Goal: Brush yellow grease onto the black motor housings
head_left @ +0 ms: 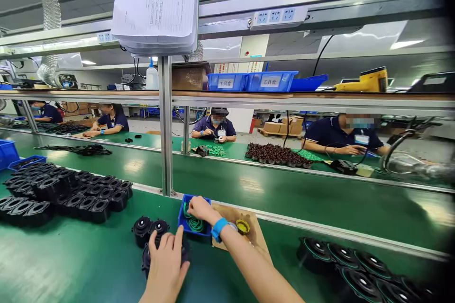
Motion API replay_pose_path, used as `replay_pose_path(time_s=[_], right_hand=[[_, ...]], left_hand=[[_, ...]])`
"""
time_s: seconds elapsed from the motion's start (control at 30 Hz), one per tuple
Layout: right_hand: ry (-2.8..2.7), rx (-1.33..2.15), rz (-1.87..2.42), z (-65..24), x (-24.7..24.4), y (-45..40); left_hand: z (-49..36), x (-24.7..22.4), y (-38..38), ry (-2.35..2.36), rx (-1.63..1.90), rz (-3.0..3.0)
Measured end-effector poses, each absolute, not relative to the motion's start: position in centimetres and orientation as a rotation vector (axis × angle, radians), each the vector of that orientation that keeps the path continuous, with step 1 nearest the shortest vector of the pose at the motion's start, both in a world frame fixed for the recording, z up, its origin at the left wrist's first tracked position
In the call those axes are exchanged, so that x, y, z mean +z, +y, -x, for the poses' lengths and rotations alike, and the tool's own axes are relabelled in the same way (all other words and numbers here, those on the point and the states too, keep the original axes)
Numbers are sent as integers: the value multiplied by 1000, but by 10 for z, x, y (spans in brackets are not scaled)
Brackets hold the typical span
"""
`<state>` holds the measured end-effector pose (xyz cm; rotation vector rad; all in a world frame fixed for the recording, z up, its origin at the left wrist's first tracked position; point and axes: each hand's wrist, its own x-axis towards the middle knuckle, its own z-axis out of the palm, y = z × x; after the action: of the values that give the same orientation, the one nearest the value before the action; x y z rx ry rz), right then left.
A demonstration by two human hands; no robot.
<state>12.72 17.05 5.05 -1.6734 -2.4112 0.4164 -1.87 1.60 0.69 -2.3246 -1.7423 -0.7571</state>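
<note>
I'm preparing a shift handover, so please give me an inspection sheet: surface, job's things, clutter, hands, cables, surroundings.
Surface: glossy green tabletop, reflecting light.
Job's things: round black housings under and beside the left hand; thin green rings in a rectangular blue plastic bin.
Clutter: flat brown board beside the bin, bearing a small round yellow dish.
Left hand: fingers spread over the housings; grip unclear.
Right hand: at the rings; whether it holds one is unclear.
Cables: long black cord-like strands, bundled on the green surface at far left.
Surroundings: four co-workers in dark shirts opposite; blue plastic boxes and a yellow-and-black tool on the shelf.
</note>
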Motion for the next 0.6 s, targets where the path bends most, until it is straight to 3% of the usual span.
replay_pose_path(time_s=[0.2, 0.37, 0.6], right_hand=[[-2163, 503, 1616, -151, 53, 170], [-1970, 600, 1498, -174, 62, 122], [-1994, 771, 1371, -171, 25, 33]], left_hand=[[15, -22, -2, -1733, -1222, 2789], [10, -42, -1, -1909, -1756, 2650], [9, -59, 2, -1700, -1958, 2761]])
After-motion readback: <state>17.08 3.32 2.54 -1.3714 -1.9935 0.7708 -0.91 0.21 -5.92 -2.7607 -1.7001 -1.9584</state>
